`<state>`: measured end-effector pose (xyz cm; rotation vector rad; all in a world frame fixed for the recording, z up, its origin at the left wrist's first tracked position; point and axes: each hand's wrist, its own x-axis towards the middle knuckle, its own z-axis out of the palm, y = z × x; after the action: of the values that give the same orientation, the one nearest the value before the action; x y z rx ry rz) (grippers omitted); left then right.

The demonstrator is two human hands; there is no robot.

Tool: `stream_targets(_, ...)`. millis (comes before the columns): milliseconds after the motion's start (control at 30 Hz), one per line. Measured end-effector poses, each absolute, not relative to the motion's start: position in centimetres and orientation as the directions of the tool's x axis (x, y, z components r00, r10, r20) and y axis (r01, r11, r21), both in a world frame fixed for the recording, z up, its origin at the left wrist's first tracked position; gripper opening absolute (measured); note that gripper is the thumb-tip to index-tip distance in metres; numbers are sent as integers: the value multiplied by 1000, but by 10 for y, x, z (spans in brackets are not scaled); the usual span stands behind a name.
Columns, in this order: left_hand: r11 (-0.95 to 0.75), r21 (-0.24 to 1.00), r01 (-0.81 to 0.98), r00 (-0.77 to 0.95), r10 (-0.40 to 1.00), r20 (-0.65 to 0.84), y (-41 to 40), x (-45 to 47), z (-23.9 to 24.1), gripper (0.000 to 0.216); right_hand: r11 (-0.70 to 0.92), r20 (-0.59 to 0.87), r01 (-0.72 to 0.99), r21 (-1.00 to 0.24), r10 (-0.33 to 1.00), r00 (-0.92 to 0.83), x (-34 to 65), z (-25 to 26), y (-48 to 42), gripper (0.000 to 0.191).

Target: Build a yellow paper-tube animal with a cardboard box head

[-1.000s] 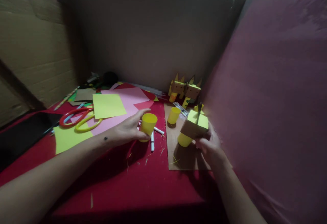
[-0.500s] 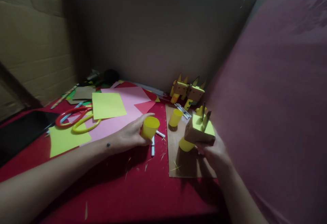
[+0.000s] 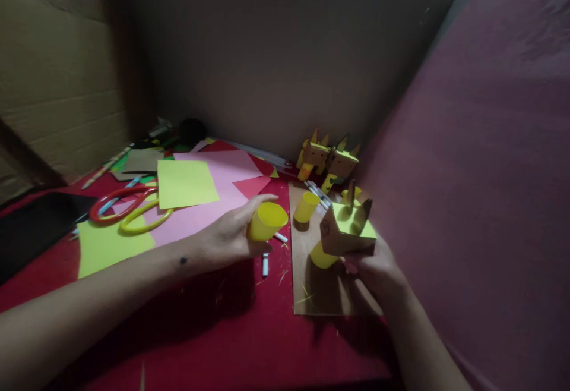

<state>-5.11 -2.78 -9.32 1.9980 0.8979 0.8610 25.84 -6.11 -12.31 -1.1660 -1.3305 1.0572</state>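
My left hand (image 3: 229,237) is closed round a yellow paper tube (image 3: 266,221), lifted a little and tilted above the red table (image 3: 209,325). My right hand (image 3: 378,269) grips from below a cardboard box figure (image 3: 345,230) with a yellow top, two pointed ears and a yellow tube leg. It hangs over a brown cardboard sheet (image 3: 320,293). A second yellow tube (image 3: 306,207) stands upright on that sheet between my hands.
Two finished box figures (image 3: 329,162) stand at the back by the cardboard wall. Pink and yellow paper sheets (image 3: 196,192), red and yellow scissors (image 3: 127,213) and white markers (image 3: 317,192) lie around. A pink cloth (image 3: 481,171) rises on the right, a dark tablet (image 3: 35,227) lies left.
My left hand has raised and tilted the yellow tube off the table. My right hand has turned the box figure so its ears and side face show.
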Motion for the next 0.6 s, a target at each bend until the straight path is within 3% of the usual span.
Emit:
stream_targets(233, -530, 765, 366, 535, 792, 293, -30, -51, -92, 68, 166, 168, 51, -985, 985, 35, 252, -120, -64, 56)
stream_targets(333, -515, 739, 435, 527, 810, 255, -34, -49, -85, 62, 145, 149, 73, -987, 988, 45, 250, -117, -66, 43)
stream_targets(467, -439, 778, 449, 602, 793, 100, -37, -46, -67, 62, 142, 142, 5, -990, 990, 5, 249, -114, -68, 21)
stream_targets(600, -297, 847, 441, 680, 726, -99, -34, -39, -52, 58, 189, 193, -87, -978, 980, -44, 248, -109, -69, 19)
